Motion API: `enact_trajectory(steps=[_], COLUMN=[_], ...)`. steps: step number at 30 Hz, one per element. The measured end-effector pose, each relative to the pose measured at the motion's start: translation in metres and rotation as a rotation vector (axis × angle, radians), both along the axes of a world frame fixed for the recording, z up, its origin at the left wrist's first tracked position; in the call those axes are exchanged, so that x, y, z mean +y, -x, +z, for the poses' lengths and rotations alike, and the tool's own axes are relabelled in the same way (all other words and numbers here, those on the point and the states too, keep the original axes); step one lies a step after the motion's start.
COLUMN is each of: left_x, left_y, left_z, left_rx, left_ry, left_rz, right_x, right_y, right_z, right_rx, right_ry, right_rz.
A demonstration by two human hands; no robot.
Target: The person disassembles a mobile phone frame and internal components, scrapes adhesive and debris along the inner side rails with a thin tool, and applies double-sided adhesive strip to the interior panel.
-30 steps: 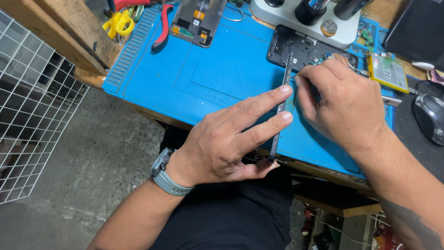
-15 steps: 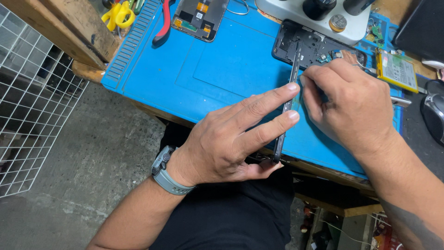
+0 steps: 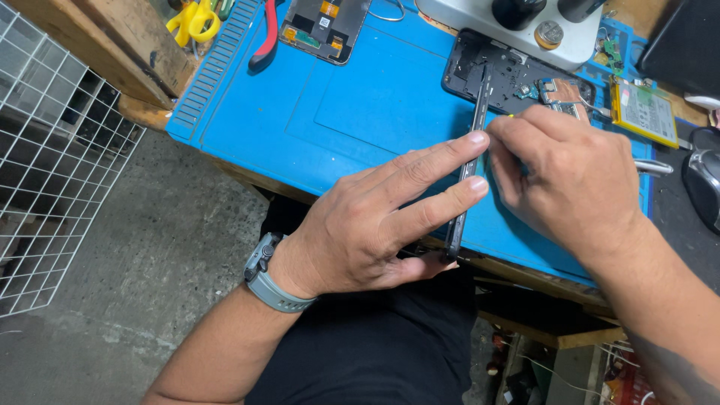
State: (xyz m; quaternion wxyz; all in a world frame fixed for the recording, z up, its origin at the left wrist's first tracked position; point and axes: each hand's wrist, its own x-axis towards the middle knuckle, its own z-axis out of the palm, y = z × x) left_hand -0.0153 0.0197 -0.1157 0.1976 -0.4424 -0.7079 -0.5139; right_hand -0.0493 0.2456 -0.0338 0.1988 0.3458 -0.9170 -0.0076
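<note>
My left hand (image 3: 375, 217) holds a thin dark phone panel (image 3: 471, 161) upright on its long edge over the blue work mat (image 3: 360, 112). Two fingers press its side and the thumb props its lower end. My right hand (image 3: 574, 172) is curled against the panel's other side with its fingertips pinched at the edge. A small yellow tip (image 3: 512, 116) shows there, and what it belongs to is hidden. Just behind lies an opened black phone body (image 3: 517, 71) with exposed parts.
A second phone panel (image 3: 324, 24) lies at the mat's far edge near red-handled pliers (image 3: 266, 41) and yellow scissors (image 3: 193, 19). A white equipment base (image 3: 517, 26) stands behind. A flat battery (image 3: 643, 112), a metal tool (image 3: 652, 166) and a mouse (image 3: 701, 184) lie right. A wire grid (image 3: 52, 157) stands left.
Both hands keep the same grip on the upright panel. The right fingertips have shifted slightly along its edge, and the view has drifted a little.
</note>
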Motion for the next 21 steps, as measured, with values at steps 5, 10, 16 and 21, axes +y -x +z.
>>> enact_trajectory(steps=[5, 10, 16, 21], left_x=[-0.002, -0.002, -0.001, 0.001], left_y=[-0.003, -0.003, -0.003, -0.003], left_z=[0.002, 0.001, 0.000, -0.001], left_rx=[-0.011, 0.007, 0.033, 0.037], left_ry=[0.011, 0.017, 0.014, 0.010], left_rz=[-0.002, -0.009, 0.007, 0.007], right_x=[0.001, 0.000, -0.004, -0.003], right_y=[-0.026, -0.056, -0.085, -0.095], right_z=[-0.001, 0.001, 0.003, 0.003], right_rx=[-0.137, -0.237, -0.317, -0.392], right_ry=[0.014, 0.054, 0.080, 0.119], right_rz=[-0.059, -0.027, -0.008, 0.006])
